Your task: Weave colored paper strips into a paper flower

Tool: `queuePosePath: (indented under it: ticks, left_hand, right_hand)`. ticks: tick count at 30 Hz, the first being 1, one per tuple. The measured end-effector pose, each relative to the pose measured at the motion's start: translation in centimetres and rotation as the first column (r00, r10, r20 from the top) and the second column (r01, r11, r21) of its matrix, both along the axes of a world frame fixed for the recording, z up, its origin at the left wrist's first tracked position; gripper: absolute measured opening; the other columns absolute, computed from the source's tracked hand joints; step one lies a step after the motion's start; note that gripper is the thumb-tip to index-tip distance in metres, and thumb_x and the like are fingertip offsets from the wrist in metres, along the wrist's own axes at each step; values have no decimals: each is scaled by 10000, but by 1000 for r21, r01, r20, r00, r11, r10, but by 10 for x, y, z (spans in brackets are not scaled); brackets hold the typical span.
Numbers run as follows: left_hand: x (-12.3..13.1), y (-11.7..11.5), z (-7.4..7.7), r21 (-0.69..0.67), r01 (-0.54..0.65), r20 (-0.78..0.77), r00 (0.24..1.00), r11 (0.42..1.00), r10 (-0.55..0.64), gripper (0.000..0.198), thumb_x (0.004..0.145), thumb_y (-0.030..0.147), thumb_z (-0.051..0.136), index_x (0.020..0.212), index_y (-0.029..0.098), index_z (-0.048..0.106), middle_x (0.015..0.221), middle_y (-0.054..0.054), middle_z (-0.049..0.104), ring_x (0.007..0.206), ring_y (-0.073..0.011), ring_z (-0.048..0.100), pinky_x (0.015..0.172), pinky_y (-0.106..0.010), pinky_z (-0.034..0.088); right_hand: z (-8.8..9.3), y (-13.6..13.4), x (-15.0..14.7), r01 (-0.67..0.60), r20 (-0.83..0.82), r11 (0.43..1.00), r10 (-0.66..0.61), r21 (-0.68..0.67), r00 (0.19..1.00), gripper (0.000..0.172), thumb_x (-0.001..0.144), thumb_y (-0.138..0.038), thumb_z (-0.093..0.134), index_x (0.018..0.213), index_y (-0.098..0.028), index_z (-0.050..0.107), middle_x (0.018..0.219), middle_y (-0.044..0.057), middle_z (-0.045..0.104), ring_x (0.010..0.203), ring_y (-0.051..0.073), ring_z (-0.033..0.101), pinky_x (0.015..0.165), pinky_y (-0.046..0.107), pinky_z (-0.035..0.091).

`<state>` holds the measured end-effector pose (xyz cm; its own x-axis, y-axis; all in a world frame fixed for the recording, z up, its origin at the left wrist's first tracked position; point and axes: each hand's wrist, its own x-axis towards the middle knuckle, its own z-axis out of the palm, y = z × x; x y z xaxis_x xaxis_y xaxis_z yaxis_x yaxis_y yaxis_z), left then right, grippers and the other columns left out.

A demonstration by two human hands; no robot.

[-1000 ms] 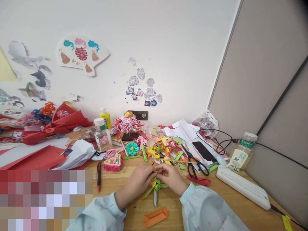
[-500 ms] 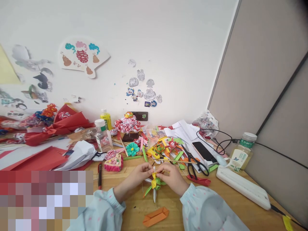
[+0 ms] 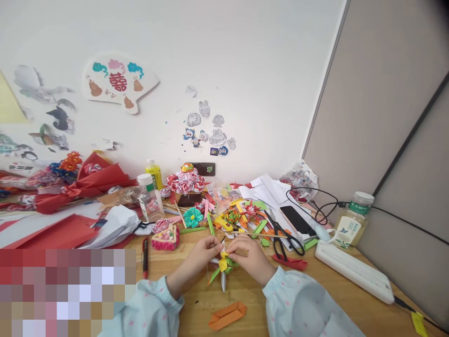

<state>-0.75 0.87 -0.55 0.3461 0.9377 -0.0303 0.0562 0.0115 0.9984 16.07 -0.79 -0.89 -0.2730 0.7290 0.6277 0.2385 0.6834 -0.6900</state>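
Observation:
A small folded paper flower (image 3: 223, 268) of yellow, green and white strips is held just above the wooden desk (image 3: 308, 290), near its front middle. My left hand (image 3: 198, 259) pinches its left side with closed fingers. My right hand (image 3: 250, 258) pinches the right side, fingers curled onto the yellow part. Green and white points stick out below the hands. An orange folded paper piece (image 3: 227, 316) lies on the desk just in front of the hands.
Black scissors (image 3: 282, 236) lie right of the hands among coloured paper strips (image 3: 242, 217). A phone (image 3: 297, 221), a bottle (image 3: 351, 221) and a white power strip (image 3: 354, 271) sit at the right. A pen (image 3: 145, 258), pink craft (image 3: 164, 234) and red paper (image 3: 56, 231) lie left.
The hands rose slightly and turned the paper flower; its yellow part now shows between the fingers, and the left fingers have shifted to its top.

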Motion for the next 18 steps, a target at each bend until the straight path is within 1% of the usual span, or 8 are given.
queuePosePath:
  ticks: [4, 8, 10, 14, 18]
  left_hand:
    - [0, 1, -1, 16, 3, -12, 1000, 1000, -3, 342, 632, 471, 672, 634, 162, 524, 536, 54, 539, 504, -110, 514, 492, -216, 365]
    - [0, 2, -1, 45, 21, -8, 1000, 999, -21, 331, 642, 464, 663, 641, 163, 526, 552, 56, 525, 525, -107, 503, 507, -214, 370]
    - [0, 1, 0, 59, 26, -5, 1000, 998, -26, 330, 640, 464, 662, 627, 165, 522, 551, 58, 511, 533, -105, 493, 519, -215, 372]
    - [1, -1, 3, 73, 8, -20, 1000, 997, -7, 313, 664, 454, 635, 613, 166, 523, 551, 50, 511, 532, -109, 485, 521, -220, 366]
    - [1, -2, 6, 78, -7, -44, 999, 997, 11, 311, 653, 452, 635, 594, 167, 526, 542, 42, 515, 525, -118, 491, 511, -226, 362]
  right_hand:
    - [2, -2, 1, -20, 12, 1000, 20, -11, 1000, 38, 739, -170, 671, 722, -203, 676, 756, 24, 676, 774, 183, 588, 760, 326, 434]
    - [4, -5, 2, 9, 79, 993, 1, -120, 997, 109, 764, -153, 621, 849, -194, 677, 810, 32, 665, 795, 186, 578, 739, 313, 438]
    - [4, -5, 3, 19, 99, 988, -4, -153, 995, 130, 781, -162, 600, 881, -194, 675, 838, 35, 666, 807, 189, 575, 738, 313, 437]
    - [5, -7, 2, 6, 130, 989, 13, -146, 991, 111, 801, -169, 583, 834, -196, 685, 838, 28, 677, 822, 188, 567, 768, 316, 418]
    - [6, -7, 1, -9, 139, 992, 27, -130, 990, 74, 755, -149, 642, 807, -182, 683, 818, 26, 669, 829, 184, 562, 780, 304, 409]
